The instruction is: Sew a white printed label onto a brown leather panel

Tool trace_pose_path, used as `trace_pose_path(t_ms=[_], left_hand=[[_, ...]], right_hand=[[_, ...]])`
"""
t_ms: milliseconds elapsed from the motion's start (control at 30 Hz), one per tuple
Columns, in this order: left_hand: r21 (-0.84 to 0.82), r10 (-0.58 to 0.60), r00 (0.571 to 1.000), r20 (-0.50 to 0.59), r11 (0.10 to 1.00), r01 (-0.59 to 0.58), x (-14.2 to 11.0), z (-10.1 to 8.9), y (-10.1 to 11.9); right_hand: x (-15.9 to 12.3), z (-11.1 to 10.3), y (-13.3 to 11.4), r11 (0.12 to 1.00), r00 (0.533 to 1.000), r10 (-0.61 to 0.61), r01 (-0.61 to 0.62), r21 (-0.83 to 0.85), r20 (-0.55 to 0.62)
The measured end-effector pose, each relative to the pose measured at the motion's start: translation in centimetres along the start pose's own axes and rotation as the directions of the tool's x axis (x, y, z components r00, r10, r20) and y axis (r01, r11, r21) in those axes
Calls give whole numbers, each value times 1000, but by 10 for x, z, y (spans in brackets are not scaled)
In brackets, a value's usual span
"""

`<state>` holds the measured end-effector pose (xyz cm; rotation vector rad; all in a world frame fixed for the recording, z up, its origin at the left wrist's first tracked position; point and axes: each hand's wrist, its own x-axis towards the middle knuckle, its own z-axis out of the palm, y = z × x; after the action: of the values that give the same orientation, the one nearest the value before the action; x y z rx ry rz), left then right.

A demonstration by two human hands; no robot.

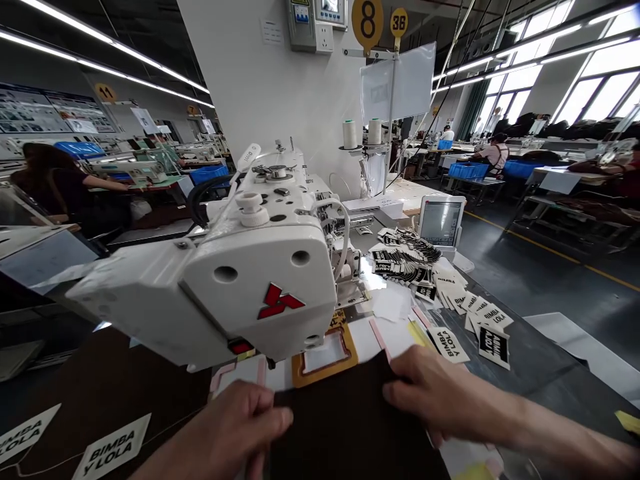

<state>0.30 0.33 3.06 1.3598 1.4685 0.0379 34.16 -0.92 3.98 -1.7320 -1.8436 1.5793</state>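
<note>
Right now, the dark fabric (330,427) lies between both hands, just before the white sewing machine (260,293) and its orange frame (299,375). The right hand (435,393) pinches the fabric's far corner between thumb and fingers — the left hand (235,427) sits at the opposite edge, thumb out (whether it grips, I cannot tell). Printed labels (449,344) lie scattered rightward.

The dark brown flat cloth (340,423) is cut by the bottom edge, the white sewing machine head (260,280) hides part of the orange rectangular frame (325,373), and the small grey screen (441,222) is unreadable.
</note>
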Motion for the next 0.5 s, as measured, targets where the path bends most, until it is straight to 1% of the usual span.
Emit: trace_pose_path(t_ms=[100,167,267,333,500], left_hand=[[15,17,999,32,1000,-17,-2,1,-6],[35,16,1000,10,999,-16,2,-3,-1],[90,6,999,-40,996,-2,7,-8,11],[137,11,999,-39,991,-6,9,-8,17],[227,41,998,-57,974,-27,8,-10,17]], right_hand=[[-10,0,1,1000,1000,12,-12,-8,7],[-3,-1,1,1000,1000,13,-13,13,3],[17,-6,1,999,999,5,-6,39,33],[27,-10,1,1000,999,2,-4,31,51],[27,-17,-2,998,998,-45,47,-43,46]])
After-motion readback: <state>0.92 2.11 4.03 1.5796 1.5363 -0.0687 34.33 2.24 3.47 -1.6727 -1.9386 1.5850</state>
